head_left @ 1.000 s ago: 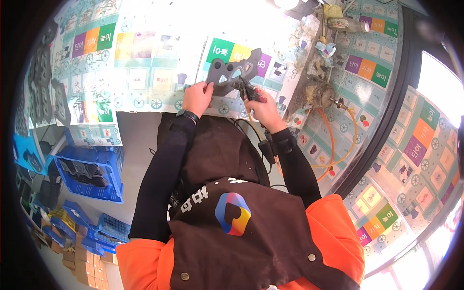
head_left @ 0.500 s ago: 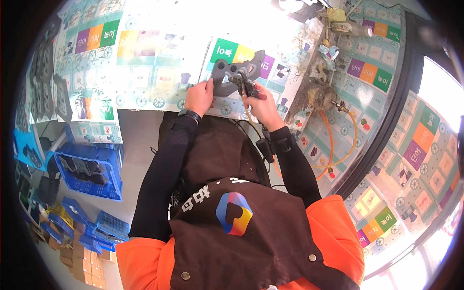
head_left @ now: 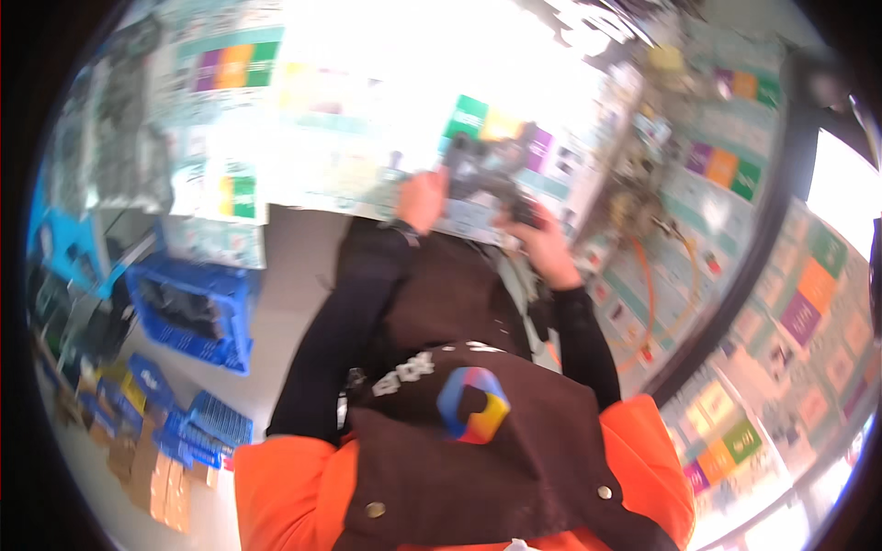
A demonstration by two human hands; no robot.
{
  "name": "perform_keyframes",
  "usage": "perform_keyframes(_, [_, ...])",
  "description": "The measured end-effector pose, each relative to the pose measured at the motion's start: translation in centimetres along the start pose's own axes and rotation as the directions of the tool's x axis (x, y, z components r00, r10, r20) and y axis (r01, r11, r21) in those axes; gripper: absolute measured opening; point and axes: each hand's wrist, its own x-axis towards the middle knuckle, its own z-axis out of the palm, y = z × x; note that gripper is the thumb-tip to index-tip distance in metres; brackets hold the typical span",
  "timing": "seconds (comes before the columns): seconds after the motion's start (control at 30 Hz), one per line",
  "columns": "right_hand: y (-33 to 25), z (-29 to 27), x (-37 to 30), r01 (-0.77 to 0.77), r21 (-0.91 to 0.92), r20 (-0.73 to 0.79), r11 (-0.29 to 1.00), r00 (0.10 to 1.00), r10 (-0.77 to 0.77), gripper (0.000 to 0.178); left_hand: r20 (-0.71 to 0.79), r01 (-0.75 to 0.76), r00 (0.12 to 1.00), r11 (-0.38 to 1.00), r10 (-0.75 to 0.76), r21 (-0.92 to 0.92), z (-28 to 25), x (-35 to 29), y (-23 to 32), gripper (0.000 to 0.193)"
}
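The whole picture is smeared by motion. Over the near edge of the table, my left hand (head_left: pixel 424 200) grips the left end of a dark grey flat cut-out piece (head_left: pixel 466 163), irregular in outline and with holes. My right hand (head_left: pixel 544 243) is closed around the grip of a dark, grimy spray gun (head_left: pixel 522 209). The gun's head lies close over the right part of the piece; whether they touch I cannot tell. A thin hose runs down from the gun beside my right wrist.
Similar dark grey pieces (head_left: pixel 129 138) lie in rows at the table's left end. A blue crate (head_left: pixel 234 317) with dark pieces stands below; blue baskets (head_left: pixel 220 422) and cardboard boxes (head_left: pixel 170 487) are farther down. A stained pot with fittings (head_left: pixel 634 188) and an orange hose (head_left: pixel 649 294) are at right.
The view has swung, so the scene sits farther right and is blurred. My right hand with the spray gun has shifted slightly down and right relative to the piece; my left hand keeps its hold.
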Motion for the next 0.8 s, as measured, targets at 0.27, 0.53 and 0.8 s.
perform_keyframes(0.27, [-0.4,-4.2,-3.9,0.185,0.060,-0.193,0.981,0.966,-0.170,0.041,-0.180,-0.222,0.964,0.966,0.196,-0.135,-5.1,-4.4,7.3,0.018])
perform_keyframes(0.53, [-1.7,-3.9,-5.7,0.259,0.109,-0.296,0.960,0.930,-0.217,0.039,-0.555,-0.419,0.832,0.648,-0.007,-0.636,-24.5,-1.9,2.8,0.026])
perform_keyframes(0.8, [-3.4,-1.2,-5.8,0.195,0.024,-0.311,0.981,0.933,-0.178,0.038,-0.724,-0.563,0.574,0.458,-0.382,-0.688,-48.5,7.6,-9.9,0.021])
